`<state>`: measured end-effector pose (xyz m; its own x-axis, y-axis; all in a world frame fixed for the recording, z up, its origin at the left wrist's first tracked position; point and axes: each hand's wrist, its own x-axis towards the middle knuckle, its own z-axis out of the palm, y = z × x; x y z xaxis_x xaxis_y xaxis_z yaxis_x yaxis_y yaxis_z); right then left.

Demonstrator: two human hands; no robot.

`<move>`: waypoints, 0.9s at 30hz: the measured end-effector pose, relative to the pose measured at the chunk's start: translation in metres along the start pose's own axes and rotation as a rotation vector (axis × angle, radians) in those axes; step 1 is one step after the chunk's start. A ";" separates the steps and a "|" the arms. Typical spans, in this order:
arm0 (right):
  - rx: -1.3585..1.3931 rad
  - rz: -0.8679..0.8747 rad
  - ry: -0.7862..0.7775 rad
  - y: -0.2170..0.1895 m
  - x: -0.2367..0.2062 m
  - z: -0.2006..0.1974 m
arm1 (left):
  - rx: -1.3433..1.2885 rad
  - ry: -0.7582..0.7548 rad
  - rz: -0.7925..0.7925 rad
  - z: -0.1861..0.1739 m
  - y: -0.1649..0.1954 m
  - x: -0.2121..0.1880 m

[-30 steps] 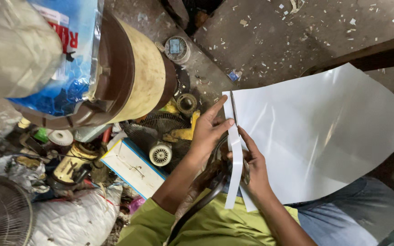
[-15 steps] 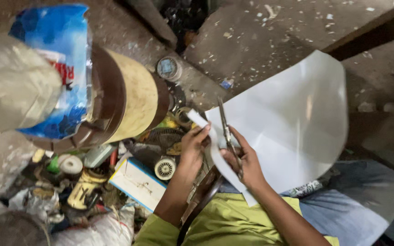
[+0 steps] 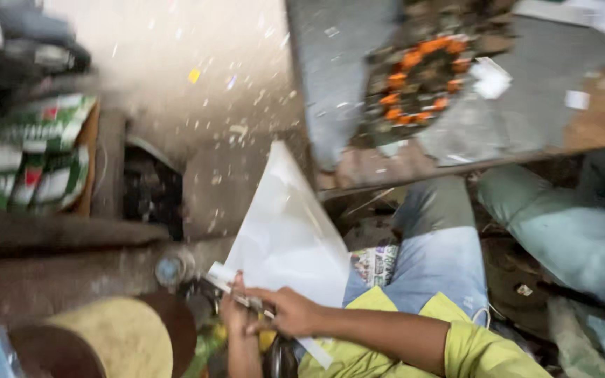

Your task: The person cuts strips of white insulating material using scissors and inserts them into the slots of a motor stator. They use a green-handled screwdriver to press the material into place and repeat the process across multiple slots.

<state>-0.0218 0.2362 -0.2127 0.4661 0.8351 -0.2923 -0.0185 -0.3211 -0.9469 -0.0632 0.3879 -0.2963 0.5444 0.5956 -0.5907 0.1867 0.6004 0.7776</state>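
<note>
Head view blurred by motion. Right hand (image 3: 290, 313) closed on small metal scissors (image 3: 250, 302); left hand (image 3: 234, 313) pinching narrow cut strip (image 3: 220, 274) of large white paper sheet (image 3: 285, 234), raised above lap. Risked: crooked cut or nicked left fingers, from working unsighted.

1 head camera looks steeply down, close over the lap.

Large white paper sheet (image 3: 285, 231) and scissors (image 3: 250, 302)

The sheet is standing tilted over the lap (a narrow cut strip (image 3: 314, 352) is hanging below), metal scissors blurred at its lower edge.
</note>
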 end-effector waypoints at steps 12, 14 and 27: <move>-0.671 -0.403 1.361 -0.040 -0.199 -0.162 | 0.147 -0.029 0.734 -0.027 0.120 -0.079; -0.902 -0.160 1.373 -0.068 -0.240 -0.206 | 0.318 -0.004 0.856 -0.038 0.135 -0.076; -1.337 0.161 1.021 -0.144 -0.266 -0.263 | -0.264 -0.311 0.837 0.018 0.144 -0.153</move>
<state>0.0892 -0.0572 0.0372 0.8843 0.3211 0.3390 0.3392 -0.9407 0.0064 -0.1046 0.3736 -0.0901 0.6192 0.7429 0.2545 -0.5372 0.1643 0.8273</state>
